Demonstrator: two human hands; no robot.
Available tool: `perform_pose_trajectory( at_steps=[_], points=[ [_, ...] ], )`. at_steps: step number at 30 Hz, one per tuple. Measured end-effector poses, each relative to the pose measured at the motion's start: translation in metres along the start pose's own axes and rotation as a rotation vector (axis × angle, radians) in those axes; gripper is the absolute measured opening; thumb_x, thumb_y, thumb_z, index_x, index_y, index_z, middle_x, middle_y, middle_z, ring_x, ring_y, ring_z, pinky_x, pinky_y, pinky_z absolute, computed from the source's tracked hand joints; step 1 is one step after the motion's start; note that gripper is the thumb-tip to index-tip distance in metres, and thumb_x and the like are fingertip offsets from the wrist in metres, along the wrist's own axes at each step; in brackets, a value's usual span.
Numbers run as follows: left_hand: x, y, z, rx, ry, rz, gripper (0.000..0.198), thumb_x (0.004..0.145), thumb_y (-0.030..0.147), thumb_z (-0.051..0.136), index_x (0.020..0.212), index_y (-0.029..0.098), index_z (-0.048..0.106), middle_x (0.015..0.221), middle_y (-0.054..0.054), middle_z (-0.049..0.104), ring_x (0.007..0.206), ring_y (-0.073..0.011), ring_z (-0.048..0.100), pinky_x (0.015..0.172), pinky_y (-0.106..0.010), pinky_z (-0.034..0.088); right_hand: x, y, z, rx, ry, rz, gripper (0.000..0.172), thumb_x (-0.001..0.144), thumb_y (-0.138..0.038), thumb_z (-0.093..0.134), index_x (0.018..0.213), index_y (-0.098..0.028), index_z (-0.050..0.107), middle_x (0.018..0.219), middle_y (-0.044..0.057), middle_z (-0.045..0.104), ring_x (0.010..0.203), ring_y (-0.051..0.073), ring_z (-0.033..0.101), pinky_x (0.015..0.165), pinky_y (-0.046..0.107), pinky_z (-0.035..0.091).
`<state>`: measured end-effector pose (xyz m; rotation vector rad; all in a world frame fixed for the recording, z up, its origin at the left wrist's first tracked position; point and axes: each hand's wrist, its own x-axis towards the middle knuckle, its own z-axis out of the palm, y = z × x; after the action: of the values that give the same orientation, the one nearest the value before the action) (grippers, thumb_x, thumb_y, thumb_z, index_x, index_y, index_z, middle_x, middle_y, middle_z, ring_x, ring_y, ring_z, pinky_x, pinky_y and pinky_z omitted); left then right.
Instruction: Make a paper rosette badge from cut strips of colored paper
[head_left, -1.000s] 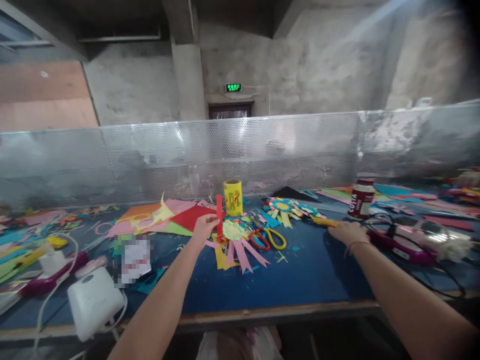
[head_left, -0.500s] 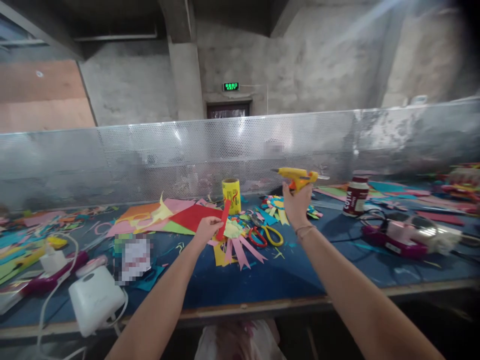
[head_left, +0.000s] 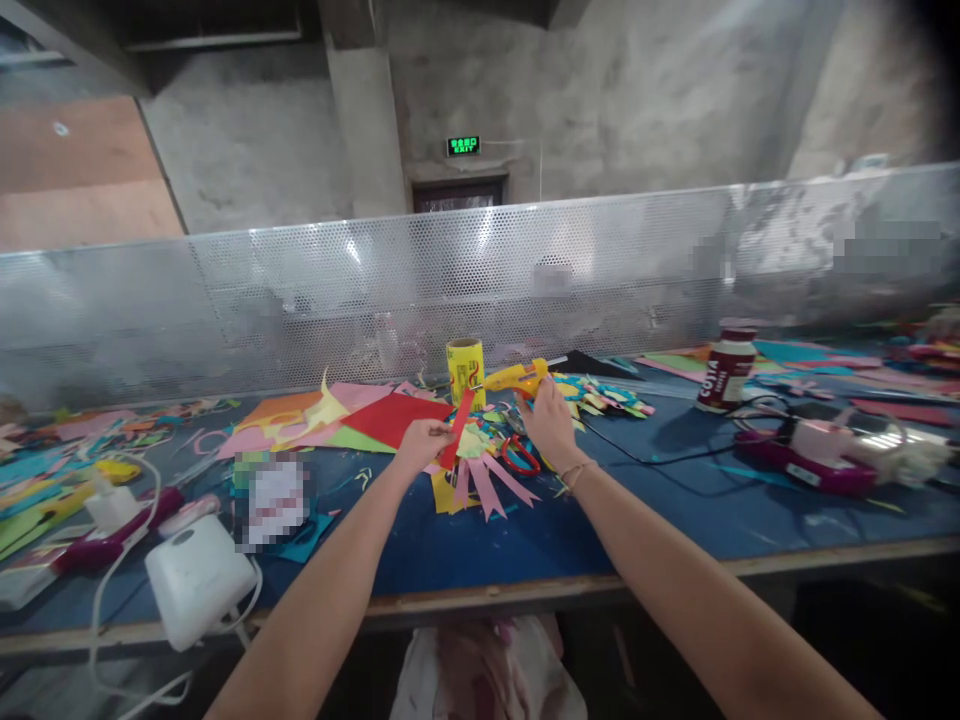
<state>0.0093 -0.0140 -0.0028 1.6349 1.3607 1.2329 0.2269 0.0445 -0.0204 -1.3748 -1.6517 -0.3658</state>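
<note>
Between the fingers of my left hand is a red paper strip, tilted upright. My right hand is wrapped round a yellow glue gun, whose nozzle points left at the strip's upper end; whether it touches I cannot tell. Just under the strip lies a paper flower with pink paper tails. Red-handled scissors rest beside the flower, partly hidden by my right hand. Behind the strip stands a yellow tape roll.
Coloured paper sheets and scraps cover the table's back. To the right are a dark red Costa bottle and a purple power strip. At left stand a white box-shaped device with a cable and another power strip. A perforated metal screen runs behind.
My right hand has brought the glue gun left and down to the top of the red strip. My left hand still holds the strip, and the view has shifted slightly.
</note>
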Motion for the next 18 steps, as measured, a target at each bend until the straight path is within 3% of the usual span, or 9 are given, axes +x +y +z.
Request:
perform_pose_trajectory(
  at_steps=[18],
  points=[
    [-0.0016, 0.0049, -0.0013, 0.083, -0.070, -0.006, 0.009, 0.066, 0.018, 0.058, 0.067, 0.011, 0.063, 0.039, 0.005, 0.044, 0.039, -0.0062, 0.039, 0.046, -0.020, 0.032, 0.0006, -0.0003, 0.0040, -0.106, 0.082, -0.066, 0.041, 0.088, -0.033, 0.033, 0.111, -0.002, 0.045, 0.101, 0.022, 0.055, 0.101, 0.031, 0.050, 0.081, 0.041, 0.042]
  ],
)
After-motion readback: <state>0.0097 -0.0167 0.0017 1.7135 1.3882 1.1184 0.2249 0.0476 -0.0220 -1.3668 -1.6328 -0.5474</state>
